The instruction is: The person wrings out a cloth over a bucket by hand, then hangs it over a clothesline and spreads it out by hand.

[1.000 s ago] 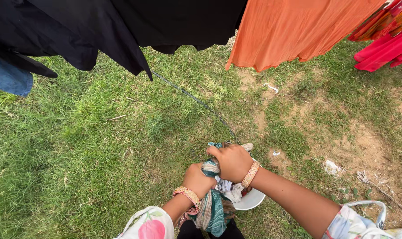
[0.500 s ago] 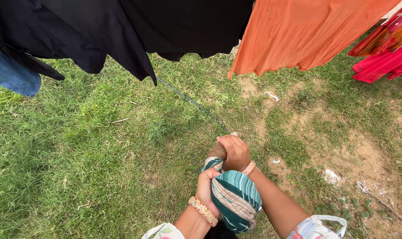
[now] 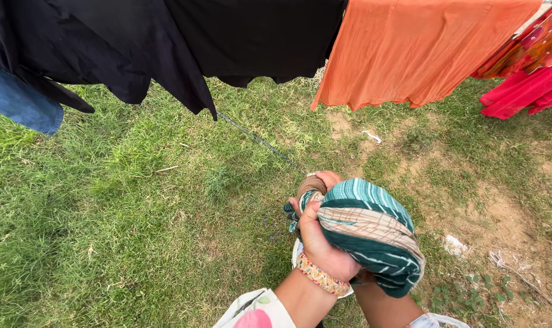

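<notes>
Near the bottom middle, both hands are bunched around a striped cloth (image 3: 367, 234), teal, dark green and beige, held above the grass (image 3: 106, 231). The left hand (image 3: 321, 243) is closed on the cloth's left side, thumb up along it, with a beaded bracelet (image 3: 322, 278) on the wrist. The right hand (image 3: 324, 180) is mostly buried under the bundle; only fingers curled over its far end show, gripping it. A white basin (image 3: 297, 249) peeks out just below the hands. Far above hang black garments (image 3: 185, 36), an orange shirt (image 3: 415, 48), red cloth (image 3: 525, 91) at far right and blue denim (image 3: 17, 103) at far left. Bare dirt patches (image 3: 500, 206) lie to the right
</notes>
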